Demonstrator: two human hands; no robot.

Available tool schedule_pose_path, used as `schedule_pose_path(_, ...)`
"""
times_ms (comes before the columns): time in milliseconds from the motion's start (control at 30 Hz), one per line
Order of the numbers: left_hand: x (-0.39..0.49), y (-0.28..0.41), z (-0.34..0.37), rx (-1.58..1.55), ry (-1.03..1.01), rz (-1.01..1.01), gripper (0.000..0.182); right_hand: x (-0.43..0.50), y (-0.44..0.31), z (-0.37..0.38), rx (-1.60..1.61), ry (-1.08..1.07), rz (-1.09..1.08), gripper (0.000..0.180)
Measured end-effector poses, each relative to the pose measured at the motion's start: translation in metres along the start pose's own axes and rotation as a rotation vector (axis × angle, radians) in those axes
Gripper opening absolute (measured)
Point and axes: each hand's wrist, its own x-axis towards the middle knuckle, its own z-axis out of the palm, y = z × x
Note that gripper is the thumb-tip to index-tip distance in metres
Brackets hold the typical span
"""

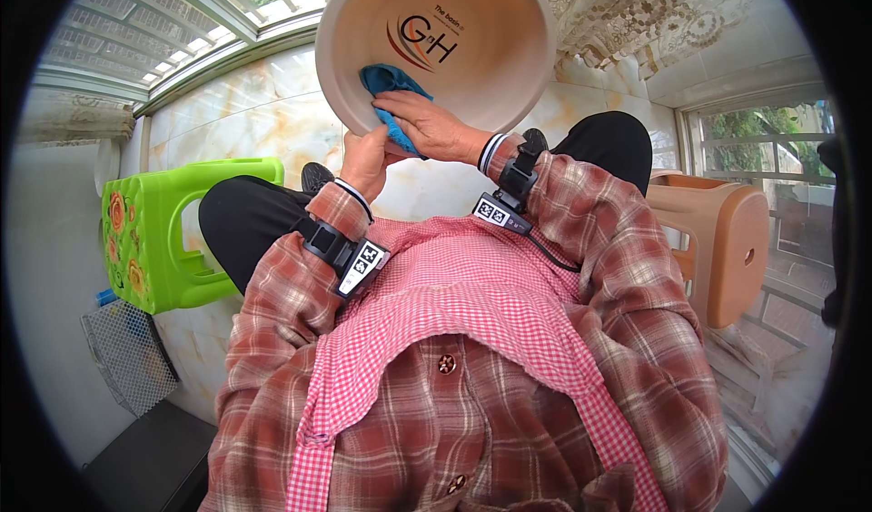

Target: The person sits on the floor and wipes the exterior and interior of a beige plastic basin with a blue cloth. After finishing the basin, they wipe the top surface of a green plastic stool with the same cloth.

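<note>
A round, light-coloured plastic basin (490, 55) is tilted up in front of me, its inside facing me with printed lettering on the bottom. My right hand (432, 123) presses a blue cloth (388, 79) against the inner wall near the rim, at the basin's lower left. Part of the cloth hangs over the rim between my hands. My left hand (364, 161) grips the rim at the lower left, close beside the cloth; its fingertips are hidden behind the rim.
A green plastic stool (153, 239) with printed flowers lies at the left, beside a mesh basket (129, 352). A brown plastic stool (736, 253) is at the right. Marble-look tiles (238, 103) cover the floor; a lace curtain (633, 8) hangs at the upper right, near windows.
</note>
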Motion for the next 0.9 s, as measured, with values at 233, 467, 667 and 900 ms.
schedule_pose_path(233,0.008,-0.004,-0.007,0.044,0.219,0.040,0.030,-0.015,0.042,-0.026,-0.613,-0.100,0.108,0.029)
schedule_pose_path(467,0.007,-0.006,-0.002,0.017,0.243,0.011,0.030,-0.014,0.031,-0.015,-0.434,0.020,0.074,0.026)
schedule_pose_path(667,0.002,-0.006,-0.001,-0.016,0.149,-0.055,0.025,-0.001,-0.004,0.007,0.231,-0.032,0.256,0.029)
schedule_pose_path(900,0.005,-0.006,-0.003,0.005,0.240,-0.013,0.027,-0.011,0.027,-0.012,-0.351,-0.252,0.176,0.029)
